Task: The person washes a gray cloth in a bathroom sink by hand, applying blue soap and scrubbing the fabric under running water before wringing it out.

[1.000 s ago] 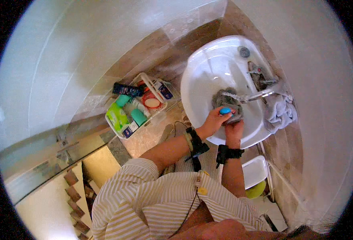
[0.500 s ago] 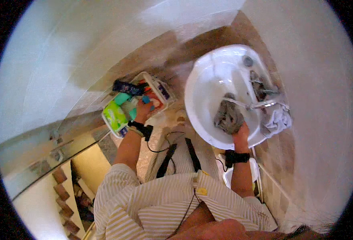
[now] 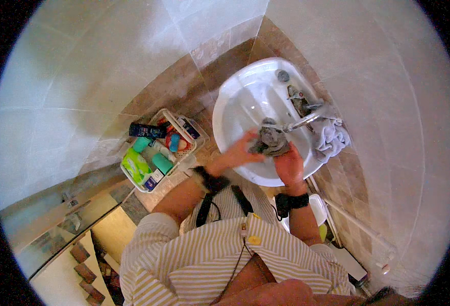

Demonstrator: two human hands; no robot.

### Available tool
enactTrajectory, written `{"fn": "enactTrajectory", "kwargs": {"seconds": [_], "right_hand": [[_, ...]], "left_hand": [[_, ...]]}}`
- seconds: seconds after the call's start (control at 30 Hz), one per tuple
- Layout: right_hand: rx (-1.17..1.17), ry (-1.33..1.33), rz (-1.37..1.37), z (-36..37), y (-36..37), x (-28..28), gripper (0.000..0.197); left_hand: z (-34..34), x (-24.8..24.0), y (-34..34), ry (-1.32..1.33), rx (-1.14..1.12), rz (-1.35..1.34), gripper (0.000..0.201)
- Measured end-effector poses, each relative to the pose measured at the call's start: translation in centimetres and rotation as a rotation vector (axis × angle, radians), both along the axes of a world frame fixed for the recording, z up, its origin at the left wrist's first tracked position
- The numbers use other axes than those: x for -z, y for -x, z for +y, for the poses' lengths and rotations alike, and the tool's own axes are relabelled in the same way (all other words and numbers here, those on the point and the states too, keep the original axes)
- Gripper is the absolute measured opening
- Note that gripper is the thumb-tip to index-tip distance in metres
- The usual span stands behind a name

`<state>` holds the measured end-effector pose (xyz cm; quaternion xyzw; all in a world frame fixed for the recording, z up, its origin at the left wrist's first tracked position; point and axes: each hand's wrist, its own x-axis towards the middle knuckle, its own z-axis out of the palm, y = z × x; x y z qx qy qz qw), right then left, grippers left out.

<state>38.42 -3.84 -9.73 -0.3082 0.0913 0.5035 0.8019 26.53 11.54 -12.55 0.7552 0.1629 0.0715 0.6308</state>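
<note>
A wet, bunched grey cloth (image 3: 273, 143) is held over the white washbasin (image 3: 230, 109), beneath the tap (image 3: 304, 122). My right hand (image 3: 290, 166) grips it from the near right side, fingers curled under its folds. From the left, my left hand (image 3: 238, 152) reaches over the basin's rim, slightly blurred. Its fingers are stretched out and apart at the cloth's left edge; whether they touch it is hard to make out. A second grey cloth (image 3: 332, 138) lies crumpled behind the tap on the basin's right edge.
On the left stands a white plastic basket (image 3: 144, 189) of toiletries, including a green pack (image 3: 137, 166), teal containers (image 3: 162, 162) and a dark bottle (image 3: 147, 130). A white bucket (image 3: 318, 209) sits below the basin at right. Tiled walls close in behind the basin.
My left hand has left the basket and moved right to the cloth. My right hand has raised the cloth a little toward the tap. The view has shifted slightly.
</note>
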Motion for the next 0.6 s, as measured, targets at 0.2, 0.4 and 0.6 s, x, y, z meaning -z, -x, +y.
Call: {"fn": "enactTrajectory", "kwargs": {"seconds": [0.2,0.4,0.6], "right_hand": [[-0.104,0.221,-0.274,-3.5,-1.0,1.8,0.043],[-0.08,0.406,0.244,-3.2,-1.9,3.2,0.047],[-0.066,-0.015,0.237,0.1,-0.6,14.1,0.039]], "left_hand": [[-4.2,2.3,-4.6,0.343,-0.048,0.046,0.051],[-4.8,-5.8,-5.2,0.149,-0.165,-0.024,0.022],[-3.6,-6.2,-5.1,0.88,-0.424,-0.005,0.013]]}}
